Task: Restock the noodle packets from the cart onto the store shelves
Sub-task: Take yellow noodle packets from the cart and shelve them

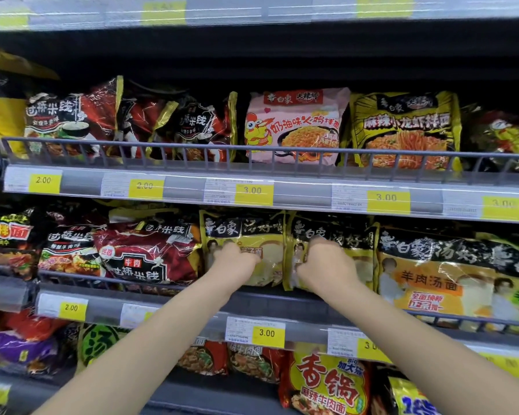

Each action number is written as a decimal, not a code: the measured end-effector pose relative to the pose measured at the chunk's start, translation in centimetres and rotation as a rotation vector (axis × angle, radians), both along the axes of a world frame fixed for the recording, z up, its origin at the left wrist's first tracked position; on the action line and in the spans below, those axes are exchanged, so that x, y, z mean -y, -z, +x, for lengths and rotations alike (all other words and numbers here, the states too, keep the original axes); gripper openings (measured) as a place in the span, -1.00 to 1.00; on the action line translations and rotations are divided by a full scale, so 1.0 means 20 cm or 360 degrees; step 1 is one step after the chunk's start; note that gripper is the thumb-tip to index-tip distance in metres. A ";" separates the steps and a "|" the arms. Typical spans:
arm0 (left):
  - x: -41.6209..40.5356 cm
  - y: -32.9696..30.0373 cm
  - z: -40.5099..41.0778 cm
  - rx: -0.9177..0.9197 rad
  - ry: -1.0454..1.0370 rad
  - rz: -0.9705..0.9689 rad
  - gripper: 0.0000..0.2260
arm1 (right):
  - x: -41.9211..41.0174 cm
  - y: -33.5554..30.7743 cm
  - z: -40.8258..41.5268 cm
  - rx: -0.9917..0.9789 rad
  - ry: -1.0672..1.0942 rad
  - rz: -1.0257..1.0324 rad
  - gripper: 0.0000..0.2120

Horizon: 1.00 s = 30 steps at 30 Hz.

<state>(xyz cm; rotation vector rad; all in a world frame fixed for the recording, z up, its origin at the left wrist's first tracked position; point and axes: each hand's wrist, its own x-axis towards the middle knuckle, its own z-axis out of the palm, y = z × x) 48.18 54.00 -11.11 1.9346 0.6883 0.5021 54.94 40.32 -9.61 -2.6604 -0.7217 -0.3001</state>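
Fingers (304, 259) curled, both hands gripping yellow-and-black plastic noodle packets (324, 259) | I'd seat them upright behind grey wire rail (72, 275) | faces forward.

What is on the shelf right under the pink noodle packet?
Below the pink packet stand yellow-and-black packets; both hands, left and right, hold them. Anything behind is covered.

Head view faces shelves (282, 199) closely, straight-on.
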 end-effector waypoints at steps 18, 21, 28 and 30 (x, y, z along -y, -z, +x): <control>0.29 0.04 0.25 -0.0198 0.0343 0.0033 -0.71 | 0.34 0.03 0.13 0.0078 0.0151 -0.0196 -0.65; 0.31 0.05 0.26 -0.0170 0.0297 0.0059 -0.72 | 0.34 0.06 0.16 0.0094 0.0106 -0.0196 -0.59; 0.35 0.08 0.22 -0.0090 0.0209 0.0374 -0.91 | 0.34 0.12 0.23 0.0076 -0.0097 -0.0297 -0.59; 0.35 0.09 0.21 -0.0101 0.0173 0.0428 -0.93 | 0.35 0.11 0.24 0.0125 -0.0186 -0.0253 -0.72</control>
